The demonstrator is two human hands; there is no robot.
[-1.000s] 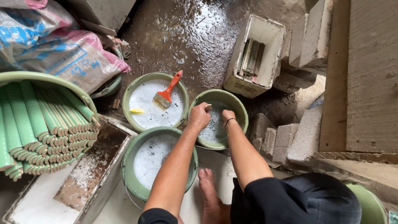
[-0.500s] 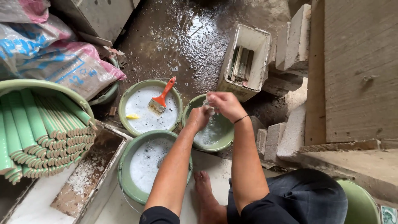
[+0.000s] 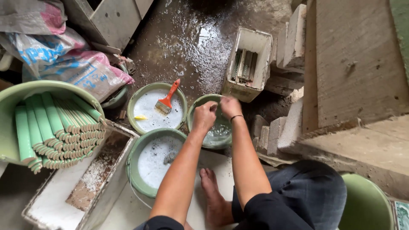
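While the person squats barefoot on the wet floor, the head view shows the following.

Head view, hands: left hand (image 3: 205, 116) and right hand (image 3: 230, 106) are both held over the small green bowl (image 3: 215, 142), close together, nearly touching.
Left hand state: curled into a loose fist; whether it grips anything, I cannot tell.
Right hand state: fingers bunched and blurred; what it has hold of, if anything, cannot be told.
Bowl position: directly under and just ahead of both hands, between the forearms; neither hand is clearly nearer.
Bowl contents: shallow cloudy water, bottom visible.
Long axis: the bowl is round, none to report; the forearms run from the body straight out to it.
Upper basin (image 3: 156, 108): left of the small bowl, rims just beside each other; holds white liquid, a brush (image 3: 166, 99) with an orange handle lying tilted toward upper right, and a small yellow bit.
Near bucket (image 3: 137, 170): nearest the left arm; white liquid with dark specks.
Large tub (image 3: 12, 98): far left, packed with green rods (image 3: 51, 127) lying on their sides.
Square box (image 3: 249, 64): beyond the hands, holds grey strips.
Tray (image 3: 68, 200): lower left, white residue and a brown slab.
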